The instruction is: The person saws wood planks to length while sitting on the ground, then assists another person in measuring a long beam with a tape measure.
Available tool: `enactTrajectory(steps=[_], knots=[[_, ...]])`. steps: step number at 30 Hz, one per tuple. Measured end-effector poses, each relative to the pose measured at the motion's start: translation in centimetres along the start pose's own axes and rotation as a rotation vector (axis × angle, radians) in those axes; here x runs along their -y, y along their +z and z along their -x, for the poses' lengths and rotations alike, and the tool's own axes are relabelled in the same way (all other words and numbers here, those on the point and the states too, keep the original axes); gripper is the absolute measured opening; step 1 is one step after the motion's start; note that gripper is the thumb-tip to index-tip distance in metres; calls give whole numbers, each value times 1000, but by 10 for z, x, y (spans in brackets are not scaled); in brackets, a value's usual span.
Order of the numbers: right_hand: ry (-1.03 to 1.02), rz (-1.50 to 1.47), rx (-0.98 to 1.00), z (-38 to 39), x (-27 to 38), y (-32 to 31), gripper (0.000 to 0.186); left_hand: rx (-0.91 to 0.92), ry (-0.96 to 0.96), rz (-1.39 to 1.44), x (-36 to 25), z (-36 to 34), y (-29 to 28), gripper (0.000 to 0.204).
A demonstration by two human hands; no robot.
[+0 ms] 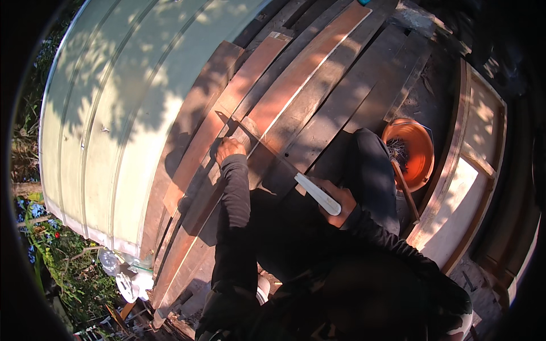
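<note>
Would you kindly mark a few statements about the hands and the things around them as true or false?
1. The right hand holds the white-handled saw. True.
2. The bucket is blue. False: it is orange.
3. The left hand touches the bucket. False: it is over the planks, well apart from the bucket.
4. Both sleeves are dark. True.
5. The bucket is on the person's left. False: it is on the right, beyond the dark trouser leg.
</note>
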State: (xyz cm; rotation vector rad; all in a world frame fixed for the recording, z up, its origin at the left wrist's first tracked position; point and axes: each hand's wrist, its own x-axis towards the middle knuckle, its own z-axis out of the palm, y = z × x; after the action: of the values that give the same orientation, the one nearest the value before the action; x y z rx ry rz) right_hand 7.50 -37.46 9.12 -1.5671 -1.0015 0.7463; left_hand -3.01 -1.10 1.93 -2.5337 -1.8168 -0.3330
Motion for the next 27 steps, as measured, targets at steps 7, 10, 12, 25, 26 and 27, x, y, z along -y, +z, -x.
enactTrajectory(steps=[7,10,12,25,26,27], knots=[[15,-23,-13,4,0,-6,58,-7,39,-16,-6,-6,-1,34],[-15,-28,-15,-21,-4,0,58,-37,35,-1,-3,-7,-1,36],[-6,-2,-15,-12,1,-2,59,-21,26,-2,-1,-5,1,36],[-19,-92,-48,-19,9,-12,58,-22,43,-12,-4,-2,-2,34],[64,-59,22,-15,16,-15,59,-33,35,-16,-2,-2,-2,34],[29,-39,-3,-8,23,-18,60,-44,29,-18,-2,-4,-3,33]])
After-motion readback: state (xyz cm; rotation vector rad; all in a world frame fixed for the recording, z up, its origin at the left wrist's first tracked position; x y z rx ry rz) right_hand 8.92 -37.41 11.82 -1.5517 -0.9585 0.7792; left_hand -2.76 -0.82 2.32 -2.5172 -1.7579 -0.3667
